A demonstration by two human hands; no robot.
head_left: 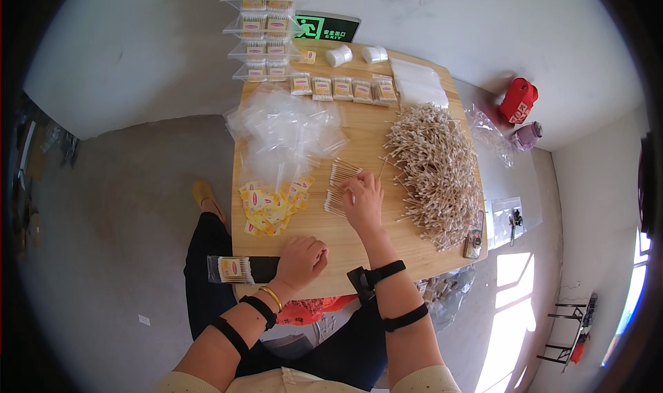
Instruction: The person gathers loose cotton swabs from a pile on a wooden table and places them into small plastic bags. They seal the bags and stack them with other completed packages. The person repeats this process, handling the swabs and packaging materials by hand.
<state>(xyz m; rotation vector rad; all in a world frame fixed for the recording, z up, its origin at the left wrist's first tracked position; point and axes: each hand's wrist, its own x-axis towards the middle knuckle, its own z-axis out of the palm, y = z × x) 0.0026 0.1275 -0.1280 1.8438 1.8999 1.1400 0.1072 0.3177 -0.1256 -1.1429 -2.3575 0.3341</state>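
Note:
My right hand [364, 201] reaches over a flat row of cotton swabs [335, 201] laid side by side on the wooden table. Its fingers are bent and closed together on swabs at the row's right side; the fingertips are partly hidden. Close to the table's near edge, my left hand [302, 262] rests in a loose fist, with nothing seen sticking out of it. Left of that fist lies a clear bag of swabs with a yellow card [235, 269], on a dark flat piece [264, 269]. A large heap of loose swabs [435, 175] covers the table's right side.
Beyond my left hand lie yellow-and-white cards [273, 206] and a pile of clear plastic bags [283, 134]. Several filled swab packs [342, 89] line the back, near two white rolls [338, 55] and a white sheet stack [419, 82]. More packs stand on tiered clear shelves [257, 30].

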